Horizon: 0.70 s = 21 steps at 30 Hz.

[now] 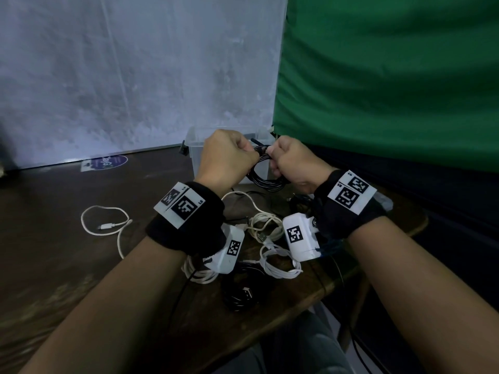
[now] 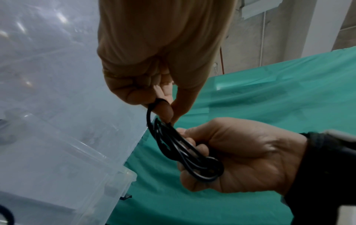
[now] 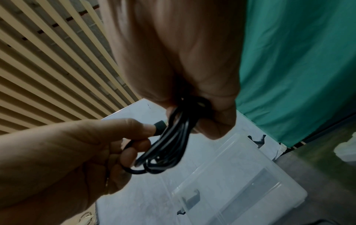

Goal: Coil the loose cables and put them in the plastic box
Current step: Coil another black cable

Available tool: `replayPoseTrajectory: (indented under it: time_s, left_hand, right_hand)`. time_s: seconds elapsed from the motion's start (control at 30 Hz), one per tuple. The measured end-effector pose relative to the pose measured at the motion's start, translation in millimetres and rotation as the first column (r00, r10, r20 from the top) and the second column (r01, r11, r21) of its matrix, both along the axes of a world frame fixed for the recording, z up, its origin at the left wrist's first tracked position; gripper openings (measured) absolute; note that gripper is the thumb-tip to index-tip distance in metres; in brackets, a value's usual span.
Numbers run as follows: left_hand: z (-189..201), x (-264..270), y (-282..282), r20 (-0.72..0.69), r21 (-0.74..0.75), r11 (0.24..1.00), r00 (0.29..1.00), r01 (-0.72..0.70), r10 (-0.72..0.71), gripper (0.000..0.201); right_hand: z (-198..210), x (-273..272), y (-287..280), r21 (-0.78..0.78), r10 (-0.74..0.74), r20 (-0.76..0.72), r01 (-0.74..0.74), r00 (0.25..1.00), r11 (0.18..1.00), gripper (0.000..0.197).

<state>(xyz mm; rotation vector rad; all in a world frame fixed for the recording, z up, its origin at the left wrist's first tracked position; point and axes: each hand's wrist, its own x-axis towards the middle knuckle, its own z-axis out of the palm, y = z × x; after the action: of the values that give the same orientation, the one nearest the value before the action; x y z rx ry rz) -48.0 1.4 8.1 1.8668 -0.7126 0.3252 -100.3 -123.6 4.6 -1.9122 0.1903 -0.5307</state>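
Note:
A black cable (image 1: 266, 179), wound into a loose coil, hangs between my two hands just in front of the clear plastic box (image 1: 195, 149). My right hand (image 1: 273, 164) grips the bundled loops (image 3: 179, 137) in its curled fingers. My left hand (image 1: 250, 157) pinches the cable's free end and plug (image 3: 159, 127) between thumb and fingers (image 2: 163, 109). In the left wrist view the coil (image 2: 192, 156) lies across the right hand's palm. The box (image 3: 250, 175) stands open below the hands; what lies in it cannot be made out.
Loose white cables (image 1: 106, 221) and a white tangle (image 1: 270, 230) lie on the dark wooden table (image 1: 67, 265), with a black cable (image 1: 243, 295) near the front edge. A pale board (image 1: 135, 76) stands behind the box, and a green cloth (image 1: 391, 76) hangs at right.

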Motion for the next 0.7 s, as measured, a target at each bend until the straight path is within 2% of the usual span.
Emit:
replayPoseTrajectory:
  time_s: [0.17,0.23,0.33,0.43,0.53,0.6,0.7]
  left_hand:
    - [-1,1,1,0.093,0.092,0.995,0.995,-0.04,0.031,0.023]
    - [-1,3,1,0.085,0.084,0.996,0.996,-0.017,0.009,0.019]
    - [-1,4,2,0.012,0.026,0.997,0.997,0.077,-0.078,0.006]
    - [1,6,2,-0.071,-0.037,0.982,0.98,0.185,-0.187,0.021]
    - [3,9,3,-0.162,-0.172,0.957,0.952,0.233,-0.26,0.023]
    - [2,12,5,-0.293,-0.258,0.938,0.906,0.234,-0.306,0.015]
    - [3,14,9,-0.507,-0.396,0.874,0.728,0.28,-0.462,0.003]
  right_hand:
    - [0,-1,0,-0.06,0.021,-0.029,-0.022,0.999,0.998,0.025]
    - [1,-1,2,-0.088,0.031,-0.037,-0.034,0.999,0.996,0.026]
    - [2,-1,1,-0.079,0.025,-0.015,-0.026,1.0,0.997,0.028]
    - [5,-3,-4,0.007,0.009,0.019,-0.009,1.0,1.0,0.027]
    - [7,-5,-7,0.1,0.026,0.042,-0.03,0.999,0.995,0.027]
    - [8,-7,-8,0.158,0.073,0.056,-0.081,0.996,0.984,0.027]
    - [9,-9,-8,0.196,0.165,0.072,-0.176,0.984,0.965,0.027]
